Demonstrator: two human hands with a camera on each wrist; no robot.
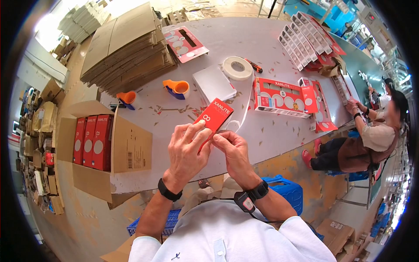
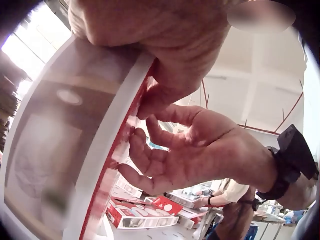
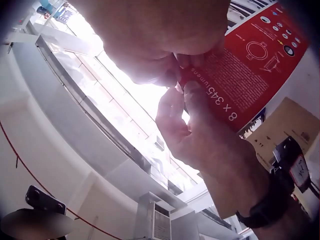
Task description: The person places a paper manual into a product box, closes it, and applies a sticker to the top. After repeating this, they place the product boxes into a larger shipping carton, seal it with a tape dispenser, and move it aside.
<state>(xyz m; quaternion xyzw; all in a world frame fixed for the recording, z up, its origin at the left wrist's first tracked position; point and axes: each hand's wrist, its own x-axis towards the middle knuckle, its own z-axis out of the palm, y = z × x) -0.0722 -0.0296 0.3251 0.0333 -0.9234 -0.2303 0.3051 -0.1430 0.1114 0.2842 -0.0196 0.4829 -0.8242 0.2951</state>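
A red XANLITE carton box (image 1: 220,114) is held up over the near part of the table between both hands. My left hand (image 1: 187,146) grips it from the left, with fingers spread over its front. At its lower right edge, my right hand (image 1: 235,153) pinches with thumb and forefinger. The left wrist view shows a long window (image 2: 55,130) with white borders along one side of the box. In the right wrist view, the printed red panel (image 3: 245,75) reads "8 x 345 lumens", and both hands' fingertips meet at its edge.
On the left, an open cardboard carton (image 1: 131,144) contains three red boxes (image 1: 103,142). Behind it stands a stack of flattened cardboard (image 1: 124,48). Orange tape dispensers (image 1: 176,88), a tape roll (image 1: 238,68), a cutter knife (image 1: 254,66) and a windowed XANLITE box (image 1: 281,98) lie on the table. Another person (image 1: 371,139) works at right.
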